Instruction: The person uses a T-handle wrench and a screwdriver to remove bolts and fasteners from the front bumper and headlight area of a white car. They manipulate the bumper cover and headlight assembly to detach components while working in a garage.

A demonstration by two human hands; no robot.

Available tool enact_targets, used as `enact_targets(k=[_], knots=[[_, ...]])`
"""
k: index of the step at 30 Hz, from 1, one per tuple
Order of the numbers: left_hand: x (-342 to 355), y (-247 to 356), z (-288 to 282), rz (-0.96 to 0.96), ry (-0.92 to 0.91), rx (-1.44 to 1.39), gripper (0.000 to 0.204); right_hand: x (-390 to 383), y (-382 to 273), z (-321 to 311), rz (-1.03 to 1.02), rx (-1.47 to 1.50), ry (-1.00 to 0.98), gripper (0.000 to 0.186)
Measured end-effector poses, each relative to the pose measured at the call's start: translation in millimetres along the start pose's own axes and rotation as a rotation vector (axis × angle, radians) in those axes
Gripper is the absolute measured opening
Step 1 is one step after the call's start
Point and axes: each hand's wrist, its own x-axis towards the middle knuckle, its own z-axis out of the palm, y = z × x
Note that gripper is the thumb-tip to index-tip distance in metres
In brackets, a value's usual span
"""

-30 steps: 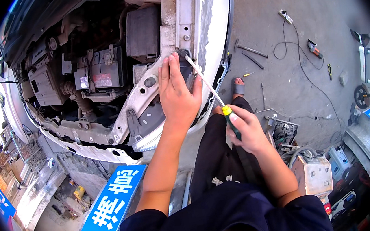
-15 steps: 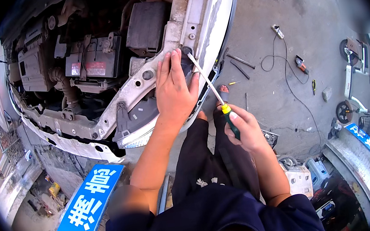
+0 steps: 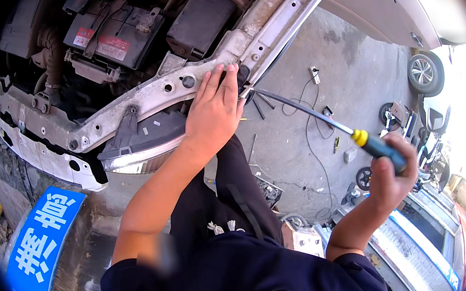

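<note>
My left hand lies with stretched fingers on the corner of the car's front frame, beside the headlight. Just past its fingertips sits a round black stopper. My right hand is wrapped round the dark green handle of a long screwdriver with a yellow collar. The shaft slants up and left, and its end meets the edge near the fender, close to my left thumb. Exactly where the tip sits is too small to tell.
The open engine bay with its battery and a black box lies ahead. On the floor are a power strip with a cable, an orange-and-black power tool and pliers. A blue sign leans at left; an open car door stands right.
My right hand has swung out to the right, and the screwdriver now lies at a flatter slant. My left hand stays on the frame corner. The view has turned to the right.
</note>
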Motion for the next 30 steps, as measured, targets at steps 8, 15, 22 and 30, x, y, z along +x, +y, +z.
enact_targets(k=[8, 15, 22, 30], knots=[[2.6, 2.4, -1.8, -0.042, -0.003, -0.01, 0.078, 226.2, 5.8, 125.3, -0.056, 1.105, -0.556, 0.025], [3.5, 2.9, -0.7, -0.063, -0.005, 0.02, 0.078, 242.1, -8.7, 237.2, 0.141, 0.831, -0.35, 0.024], [3.6, 2.5, 0.5, -0.069, 0.013, 0.021, 0.079, 262.2, 10.6, 271.9, 0.189, 0.699, -0.44, 0.027], [3.8, 3.0, -0.4, -0.091, 0.022, -0.003, 0.078, 256.4, -3.3, 268.3, 0.323, 0.732, -0.486, 0.027]])
